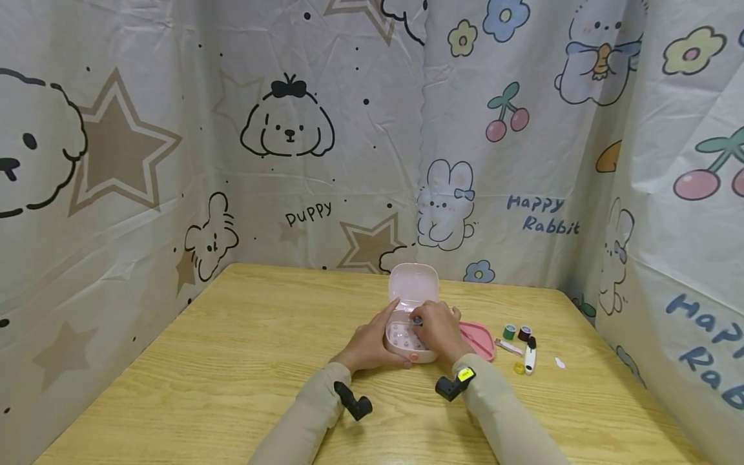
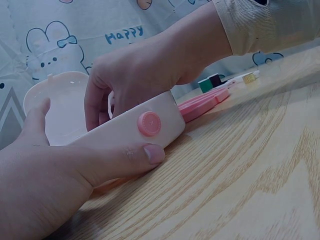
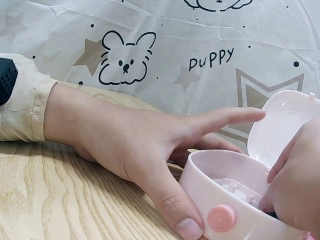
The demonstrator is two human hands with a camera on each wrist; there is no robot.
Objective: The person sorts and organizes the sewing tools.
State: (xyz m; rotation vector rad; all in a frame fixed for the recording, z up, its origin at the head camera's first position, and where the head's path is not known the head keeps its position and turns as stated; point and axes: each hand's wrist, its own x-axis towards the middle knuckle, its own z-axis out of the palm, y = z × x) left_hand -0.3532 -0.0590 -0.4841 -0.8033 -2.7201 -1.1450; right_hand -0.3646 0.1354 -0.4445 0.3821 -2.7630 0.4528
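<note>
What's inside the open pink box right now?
Inside the pink box: a white insert and the right hand fingertips. Both hands cover the rest; the left hand steadies the box.

Hidden or unclear:
- Small dark item at my right hand (image 1: 437,331) fingertips inside the open pale pink plastic box (image 1: 407,336): too small to identify.
- My right fingertips: concealed behind the box wall in both wrist views.
- Box contents: mostly covered by my hands.

The left hand (image 1: 372,342) steadies the open pink box (image 1: 409,323); the right hand (image 1: 438,332) reaches inside, 2 thread spools (image 1: 516,332) to its right.
</note>
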